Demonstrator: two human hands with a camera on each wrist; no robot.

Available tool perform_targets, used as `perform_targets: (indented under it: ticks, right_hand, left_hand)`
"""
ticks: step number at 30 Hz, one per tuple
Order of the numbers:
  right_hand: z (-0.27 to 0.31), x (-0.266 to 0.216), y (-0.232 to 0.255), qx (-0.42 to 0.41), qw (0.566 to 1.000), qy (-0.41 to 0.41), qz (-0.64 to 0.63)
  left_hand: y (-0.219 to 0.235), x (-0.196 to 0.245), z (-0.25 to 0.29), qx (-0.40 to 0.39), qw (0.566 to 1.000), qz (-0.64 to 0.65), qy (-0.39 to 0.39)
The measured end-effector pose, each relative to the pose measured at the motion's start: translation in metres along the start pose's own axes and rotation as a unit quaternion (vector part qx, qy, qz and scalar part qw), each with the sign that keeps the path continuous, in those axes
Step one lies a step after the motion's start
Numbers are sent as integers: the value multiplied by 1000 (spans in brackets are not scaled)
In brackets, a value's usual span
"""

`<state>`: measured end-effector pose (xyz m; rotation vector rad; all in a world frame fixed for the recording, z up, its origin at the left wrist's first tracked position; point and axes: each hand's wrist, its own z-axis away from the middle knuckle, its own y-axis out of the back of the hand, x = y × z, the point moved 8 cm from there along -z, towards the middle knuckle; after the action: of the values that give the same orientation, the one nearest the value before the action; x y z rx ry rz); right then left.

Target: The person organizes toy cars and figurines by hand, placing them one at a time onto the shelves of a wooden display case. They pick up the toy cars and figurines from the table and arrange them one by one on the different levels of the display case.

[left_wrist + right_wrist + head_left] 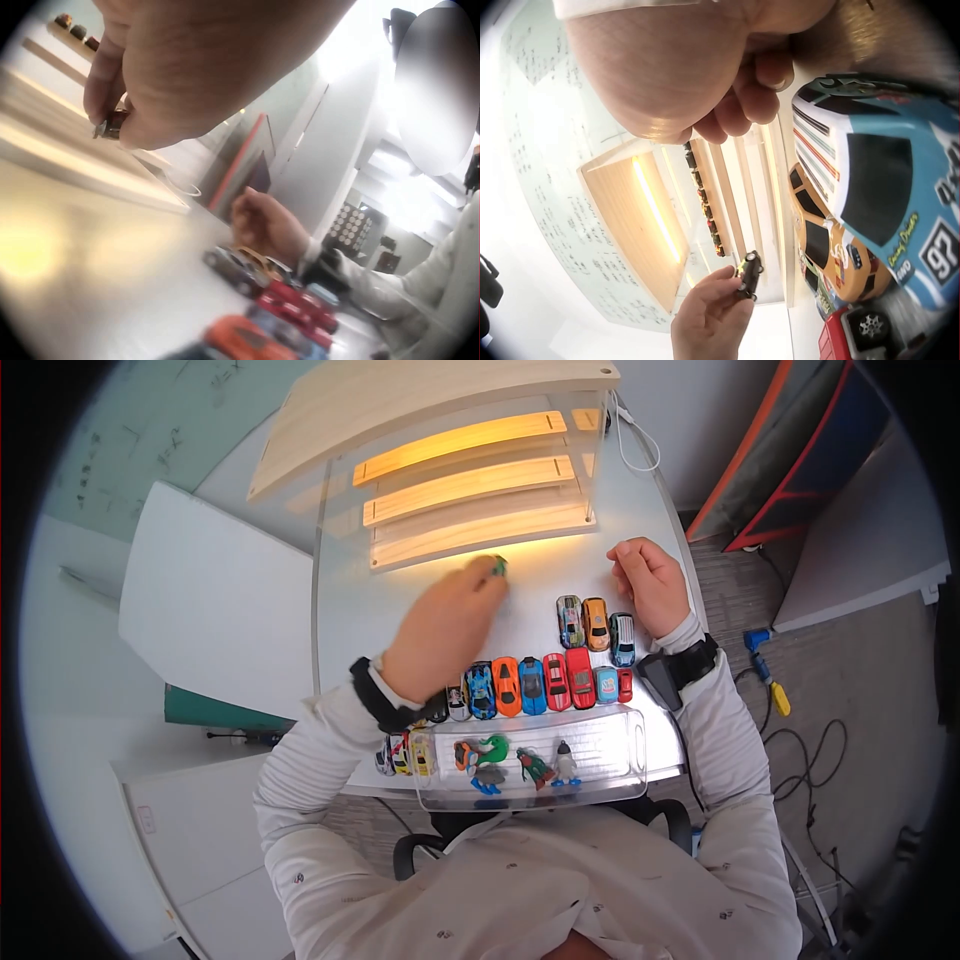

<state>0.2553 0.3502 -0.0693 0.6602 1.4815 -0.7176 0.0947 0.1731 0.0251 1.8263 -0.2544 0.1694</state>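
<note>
Between thumb and fingers, the left hand (445,630) pinches a small toy car (499,565), dark with green in the right wrist view (750,276). It holds the car above the table, in front of the shelf unit (470,490). The right hand (650,588), its fingers loosely curled and holding nothing, is beside an orange-yellow car (595,624) and a blue-and-white striped car (622,638). Several more cars stand side by side nearer the body, among them an orange one (507,686) and a red one (580,678).
A clear tray (640,760) with several small toy figures (490,748) lies at the near edge. More cars (400,754) stand left of it. The right wrist view shows a row of small toys (705,199) on a shelf. A white cable (640,445) hangs behind the unit's right side.
</note>
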Motion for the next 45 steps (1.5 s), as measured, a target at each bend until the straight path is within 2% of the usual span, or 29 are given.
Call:
perform_targets:
  ticks: [4,10,16,19,28,45]
  right_hand:
    - [0,2,0,0,1000,0,-17]
    - [0,2,1,-1,1000,1,-11]
    - [-1,2,1,-5,1000,6,-7]
    - [0,1,1,-6,1000,5,-9]
    - [0,1,0,-3,1000,3,-8]
    - [0,-1,-1,-7,1000,1,-4]
  left_hand:
    - [-23,21,1,-108,992,69,0]
    - [-31,25,0,-182,975,127,-21]
    - [-40,6,-5,-180,968,172,20]
    - [-43,7,-8,-165,965,201,-33]
    - [-49,2,-17,-159,958,236,26]
    - [-56,5,-18,-147,956,250,40]
